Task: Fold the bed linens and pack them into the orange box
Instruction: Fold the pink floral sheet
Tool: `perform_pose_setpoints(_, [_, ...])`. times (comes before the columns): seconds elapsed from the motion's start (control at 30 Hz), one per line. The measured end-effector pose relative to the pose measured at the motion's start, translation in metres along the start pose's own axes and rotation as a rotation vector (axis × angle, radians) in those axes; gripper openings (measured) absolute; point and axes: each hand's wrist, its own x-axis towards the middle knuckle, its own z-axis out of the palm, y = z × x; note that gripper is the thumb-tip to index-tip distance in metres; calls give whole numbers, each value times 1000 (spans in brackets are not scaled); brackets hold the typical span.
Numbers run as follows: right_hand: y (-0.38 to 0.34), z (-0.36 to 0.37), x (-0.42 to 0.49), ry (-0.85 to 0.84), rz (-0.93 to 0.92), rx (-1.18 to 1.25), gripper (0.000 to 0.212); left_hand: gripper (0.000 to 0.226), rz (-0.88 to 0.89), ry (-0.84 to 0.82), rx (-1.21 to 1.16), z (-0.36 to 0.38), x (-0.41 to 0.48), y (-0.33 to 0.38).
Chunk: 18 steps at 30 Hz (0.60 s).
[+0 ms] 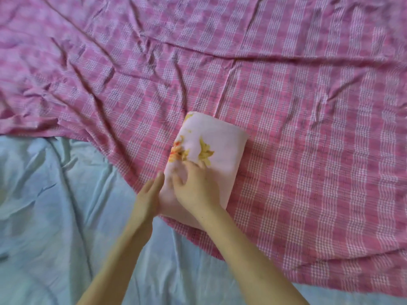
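1. Lying on the checked sheet (308,102), the bundle (220,142) is a folded, pale pink cloth with yellow and orange flowers on it.
2. It is a soft, thick block with round edges. Its long side runs away from the person, and the far end leans a bit to the right.
3. The right hand (196,188) rests on top of the near end. Its fingers are spread and a little bent, and they press down on the cloth. I see no pinch, though the hand is blurry.
4. The left hand (147,194) is flat, with straight fingers held together. It touches the left side of the near end, like a wall.
5. Both hands are at the near end, and the far end is free. The right hand is more on the bundle, so I think it will lead the next move, be it a last pat or a lift.
6. The checked sheet is pink and white, thin, and full of creases. It is spread wide and not yet folded.
7. Under it lies a smooth, pale blue sheet (55,205) with soft folds.
8. The orange box is not in view, so I cannot tell which way the bundle must go.
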Motion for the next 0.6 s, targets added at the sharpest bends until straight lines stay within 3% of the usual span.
perform_pose_setpoints(0.1, [17, -8, -8, 333, 31, -122, 41, 37, 87, 127, 130, 0, 6, -23])
perform_pose_setpoints(0.17, [38, -17, -10, 476, 162, -181, 56, 31, 155, 284, 209, 9, 11, -32])
perform_pose_setpoints(0.27, [54, -16, -1, 358, 411, 67, 76, 28, 192, 387, 298, 16, 19, -33])
perform_pose_setpoints(0.33, [57, -10, 8, 296, 494, 220, 68, 36, 192, 406, 363, 17, 25, -33])
perform_pose_setpoints(0.5, [52, 11, -20, 376, 588, 380, 63, 55, 118, 491, 382, -5, 6, -47])
perform_pose_setpoints(0.6, [47, 51, -81, 423, 627, 531, 68, 65, -17, 400, 309, -32, -18, -75])
